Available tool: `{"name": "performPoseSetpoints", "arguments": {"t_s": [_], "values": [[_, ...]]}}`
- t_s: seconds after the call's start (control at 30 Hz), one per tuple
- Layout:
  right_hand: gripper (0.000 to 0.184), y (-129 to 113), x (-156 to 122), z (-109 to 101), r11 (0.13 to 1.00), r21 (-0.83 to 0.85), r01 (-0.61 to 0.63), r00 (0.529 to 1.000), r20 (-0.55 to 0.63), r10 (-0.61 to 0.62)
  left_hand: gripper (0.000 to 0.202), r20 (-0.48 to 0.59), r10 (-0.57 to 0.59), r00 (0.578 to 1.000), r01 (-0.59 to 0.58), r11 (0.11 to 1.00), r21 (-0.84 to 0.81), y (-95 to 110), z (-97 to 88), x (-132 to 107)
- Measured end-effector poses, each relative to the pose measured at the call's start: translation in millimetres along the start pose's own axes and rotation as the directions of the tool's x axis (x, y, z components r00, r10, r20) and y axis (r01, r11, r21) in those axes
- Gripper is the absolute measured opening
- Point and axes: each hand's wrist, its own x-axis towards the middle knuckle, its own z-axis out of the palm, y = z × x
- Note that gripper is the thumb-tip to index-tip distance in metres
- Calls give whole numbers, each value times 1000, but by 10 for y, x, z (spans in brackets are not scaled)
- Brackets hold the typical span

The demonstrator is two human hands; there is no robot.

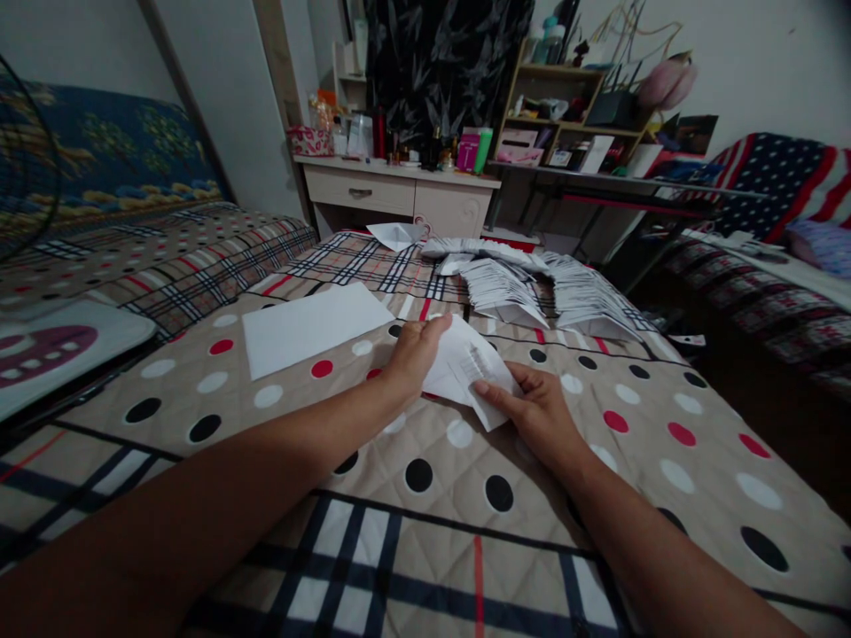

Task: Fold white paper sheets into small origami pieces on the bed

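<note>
A folded white paper piece (458, 359) with a patch of dark print is held between both hands, just above the dotted bedspread. My left hand (417, 350) grips its upper left side, thumb on top. On its lower right edge my right hand (532, 399) pinches it, the thumb over the paper and the fingers behind. To the left of my hands lies a flat white paper sheet (316, 328). Beyond them, long rows of folded papers (509, 297) lean against one another, with another row (589, 297) to the right. The fingers under the paper are hidden.
The quilted bedspread (418, 514) has dots and checked bands. A lone folded paper (395, 235) lies at the far edge. Behind stands a cream dresser (386, 190) crowded with bottles and boxes. A white folding table (73, 350) is at left, a metal-framed desk (598, 182) at right.
</note>
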Motion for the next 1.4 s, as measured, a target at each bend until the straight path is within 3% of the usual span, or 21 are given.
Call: {"name": "performPoseSetpoints", "arguments": {"t_s": [0.23,0.37,0.53,0.77,0.9,0.97,1.03,1.13,1.2,1.3,1.4], "values": [[29,44,53,-73,997,-71,36,993,-111,-43,30,1,64,998,-63,996,-55,5,-63,94],[32,48,92,-164,999,-36,26,981,-191,-32,34,44,184,982,-185,982,37,62,-142,151],[40,14,105,-274,988,-151,38,944,-317,-85,29,113,250,962,-262,959,107,165,-213,181],[38,62,141,-343,975,-215,55,932,-340,-127,21,160,286,945,-316,926,206,234,-217,189],[25,130,198,-391,953,-272,130,915,-338,-221,20,276,361,891,-432,860,272,292,-274,235],[14,143,212,-417,922,-324,211,895,-316,-316,19,317,426,848,-523,771,364,330,-309,247],[6,131,205,-437,845,-436,308,843,-287,-455,13,356,499,790,-612,629,479,357,-338,245],[9,81,170,-457,635,-661,400,737,-181,-652,2,490,558,670,-730,372,574,357,-379,233],[17,49,151,-469,491,-778,391,708,-86,-701,11,626,520,581,-785,156,600,329,-407,229],[25,26,148,-484,274,-907,320,763,76,-642,25,824,333,459,-828,-175,533,277,-438,222],[27,14,148,-474,125,-951,281,844,183,-505,30,910,199,365,-853,-319,412,242,-434,198]]}}
